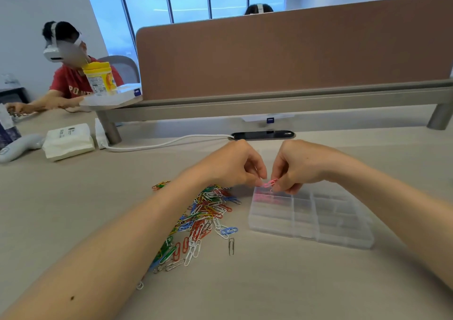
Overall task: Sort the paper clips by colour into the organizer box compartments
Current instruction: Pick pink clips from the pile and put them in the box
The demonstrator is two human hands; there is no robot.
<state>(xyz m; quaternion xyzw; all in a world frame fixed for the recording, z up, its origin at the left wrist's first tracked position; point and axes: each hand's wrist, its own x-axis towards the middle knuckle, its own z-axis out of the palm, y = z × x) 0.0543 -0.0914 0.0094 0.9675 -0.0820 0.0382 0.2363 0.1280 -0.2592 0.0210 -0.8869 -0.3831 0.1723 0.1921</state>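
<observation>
Pink clip (270, 183) held over organizer box's (343, 238) far-left compartment, w/ more pink clips (263, 197) inside. Left hand (232, 166) & right hand (300, 166) both pinch it, fingers curled. Mixed-colour clip pile (203, 218) lies on desk (269, 283) just left of box; one grey clip (231, 246) lies apart.

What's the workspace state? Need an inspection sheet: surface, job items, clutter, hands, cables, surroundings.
Surface: beige table.
Job's things: mixed-colour clip pile left of clear organizer box; stored pink clips in its far-left compartment.
Clutter: tissue pack, yellow-lidded tub.
Hands: left hand and right hand both pinch a pink clip over the box.
Cables: white cable runs to a black desk port.
Surroundings: brown divider; person in red shirt at far left.
</observation>
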